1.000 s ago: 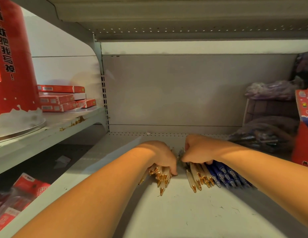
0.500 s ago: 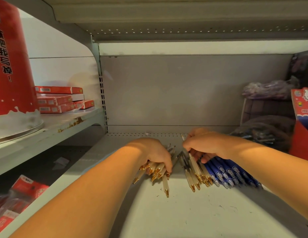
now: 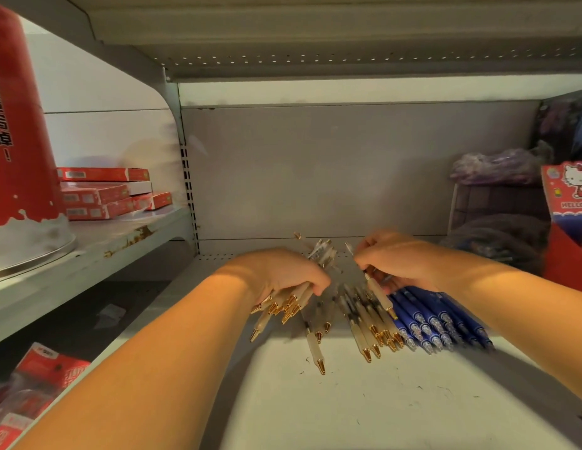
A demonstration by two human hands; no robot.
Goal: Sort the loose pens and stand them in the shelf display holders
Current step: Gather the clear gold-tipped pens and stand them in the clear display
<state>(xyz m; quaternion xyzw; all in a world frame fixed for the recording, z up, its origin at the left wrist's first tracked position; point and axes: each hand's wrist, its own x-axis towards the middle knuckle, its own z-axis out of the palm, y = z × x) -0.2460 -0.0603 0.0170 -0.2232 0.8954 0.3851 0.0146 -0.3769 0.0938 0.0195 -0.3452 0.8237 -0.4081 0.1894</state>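
A bundle of cream-barrelled plastic pens with gold metal tips [image 3: 284,305] is gripped in the left hand [image 3: 288,274]. The fingers are curled round the barrels near mid-length, so that the tips fan out below the palm and the clip ends project behind it. One pen of the same kind [image 3: 379,292] is pinched by the right hand [image 3: 400,264] and held tilted, tip down, over the heap. The remaining cream pens [image 3: 369,332] are seen lying loose on the pale grey metal shelf [image 3: 348,410], between the two hands. A row of dark blue plastic pens [image 3: 437,323] is laid just beside them on the right.

The pens are judged to be light, stiff and smooth. A loosely squeezed bundle is expected to slide and splay, and round barrels may roll on the bare shelf. A firm hold round the middle of the barrels, with all tips turned one way, is therefore judged best for the bundle. Single pens are best pinched at mid-barrel, away from tip and clip.

A red cardboard box printed with a cartoon cat [image 3: 567,196] is seen at the right edge. Whether it is one of the display holders cannot be told.
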